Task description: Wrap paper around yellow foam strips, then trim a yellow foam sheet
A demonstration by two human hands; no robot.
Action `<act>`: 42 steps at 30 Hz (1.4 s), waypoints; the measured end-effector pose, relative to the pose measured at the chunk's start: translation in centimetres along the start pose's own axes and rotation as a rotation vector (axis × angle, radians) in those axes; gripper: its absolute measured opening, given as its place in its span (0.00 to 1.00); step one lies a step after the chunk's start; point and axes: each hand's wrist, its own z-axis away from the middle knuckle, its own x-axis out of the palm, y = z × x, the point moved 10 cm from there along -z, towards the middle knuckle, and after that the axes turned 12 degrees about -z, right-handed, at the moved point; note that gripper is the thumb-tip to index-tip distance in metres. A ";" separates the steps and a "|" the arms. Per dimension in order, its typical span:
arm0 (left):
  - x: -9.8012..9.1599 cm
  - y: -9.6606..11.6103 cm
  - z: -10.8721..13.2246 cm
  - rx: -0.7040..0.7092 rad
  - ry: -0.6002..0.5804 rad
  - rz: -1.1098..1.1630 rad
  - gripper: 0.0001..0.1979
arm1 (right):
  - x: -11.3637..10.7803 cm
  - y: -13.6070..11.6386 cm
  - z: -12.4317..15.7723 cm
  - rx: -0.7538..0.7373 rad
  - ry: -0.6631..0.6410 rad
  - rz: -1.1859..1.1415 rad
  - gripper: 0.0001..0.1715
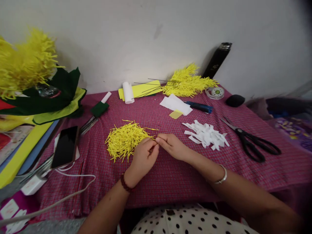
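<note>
My left hand (141,161) and my right hand (173,146) meet above a red checked cloth (170,175), both with fingers pinched together on something thin and dark, perhaps a wire, which I cannot make out. They sit right beside a heap of thin yellow paper strips (124,139), with my left fingertips touching its edge. A pile of white paper strips (207,135) lies to the right of my right hand.
Black scissors (251,141) lie at the right. At the back are finished yellow fringed stems (187,84), thin wires, a white roll (128,92), blue pens (198,106), a tape reel (214,92) and a black bottle (216,60). A phone (65,146) and cable lie left.
</note>
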 end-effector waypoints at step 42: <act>5.4 -2.7 1.7 -0.596 -0.341 1.231 0.11 | -0.1 1.3 0.2 0.065 0.050 -0.676 0.16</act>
